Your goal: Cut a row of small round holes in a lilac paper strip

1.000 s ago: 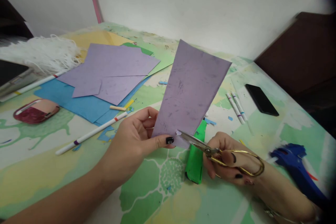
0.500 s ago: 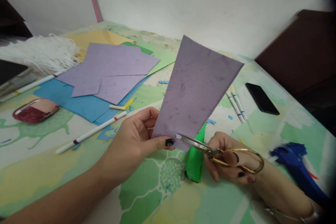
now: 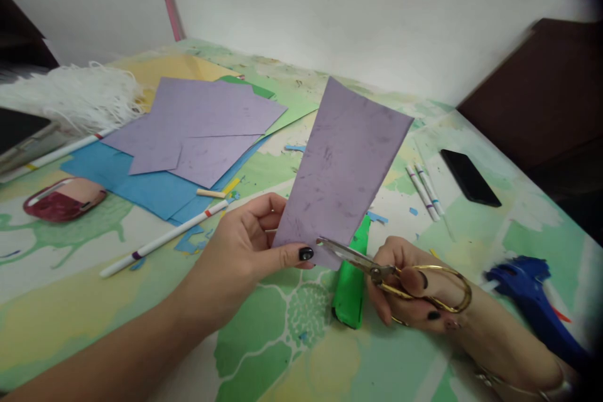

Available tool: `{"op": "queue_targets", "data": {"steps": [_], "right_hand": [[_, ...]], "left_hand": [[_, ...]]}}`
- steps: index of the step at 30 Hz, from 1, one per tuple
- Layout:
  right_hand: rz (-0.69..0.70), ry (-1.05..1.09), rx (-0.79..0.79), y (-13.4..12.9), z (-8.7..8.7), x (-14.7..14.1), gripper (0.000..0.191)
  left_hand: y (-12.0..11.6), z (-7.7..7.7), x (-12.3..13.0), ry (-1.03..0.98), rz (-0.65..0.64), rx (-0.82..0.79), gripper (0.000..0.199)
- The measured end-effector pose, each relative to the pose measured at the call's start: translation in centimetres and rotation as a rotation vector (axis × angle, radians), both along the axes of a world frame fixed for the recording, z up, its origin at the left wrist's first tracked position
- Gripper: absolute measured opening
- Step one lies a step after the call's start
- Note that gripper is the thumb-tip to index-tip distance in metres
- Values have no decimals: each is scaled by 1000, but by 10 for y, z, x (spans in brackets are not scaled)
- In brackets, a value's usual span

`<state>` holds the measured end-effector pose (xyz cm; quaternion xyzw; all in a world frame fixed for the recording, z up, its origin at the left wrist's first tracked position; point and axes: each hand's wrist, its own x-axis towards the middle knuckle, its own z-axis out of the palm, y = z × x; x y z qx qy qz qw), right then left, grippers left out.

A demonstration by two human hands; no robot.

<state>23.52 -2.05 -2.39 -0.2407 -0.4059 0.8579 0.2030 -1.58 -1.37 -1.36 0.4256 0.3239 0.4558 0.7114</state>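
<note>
A piece of purple foam paper [image 3: 346, 163] stands tilted upright over the middle of the table. My left hand [image 3: 247, 257] pinches its lower left corner between thumb and fingers. Gold-handled scissors [image 3: 377, 273] are in my right hand [image 3: 409, 289], with fingers through the loops. Their blades lie across the lower part of the paper, and the tip shows close to my left thumb. Behind the blades, a bright green stapler-like object [image 3: 352, 289] rests on the table, its upper end partly covered by the paper.
Purple sheets [image 3: 202, 107] overlap blue sheets [image 3: 127, 179] at the left. A marker [image 3: 164, 237] and a maroon case [image 3: 65, 199] lie nearer. On the right are two markers [image 3: 424, 191], a black phone [image 3: 470, 177] and a blue glue gun [image 3: 532, 301]. Blue scraps [image 3: 191, 239] dot the tablecloth.
The upper right corner of the purple paper has swung left and slightly down. The scissor handles have spread a little, with the lower loop now showing below. My left hand has barely moved.
</note>
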Motion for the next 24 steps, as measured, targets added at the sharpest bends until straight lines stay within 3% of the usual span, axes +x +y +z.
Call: {"op": "queue_targets", "data": {"steps": [7, 10, 13, 17, 20, 24], "right_hand": [[17, -16, -1, 3, 0, 4, 51], [-53, -127, 120, 3, 7, 5, 52], [-177, -427, 434, -2, 17, 0, 45], [-272, -851, 1055, -13, 25, -13, 21], [-374, -1046, 1484, -17, 20, -18, 7], [-497, -1200, 1817, -17, 11, -17, 6]], "left_hand": [[0, 5, 1, 37, 27, -44, 36], [0, 6, 1, 65, 48, -59, 35], [0, 7, 1, 84, 68, -61, 34], [0, 7, 2, 97, 62, -52, 31], [0, 6, 2, 86, 66, -53, 31], [-1, 5, 2, 74, 78, -70, 31]]}}
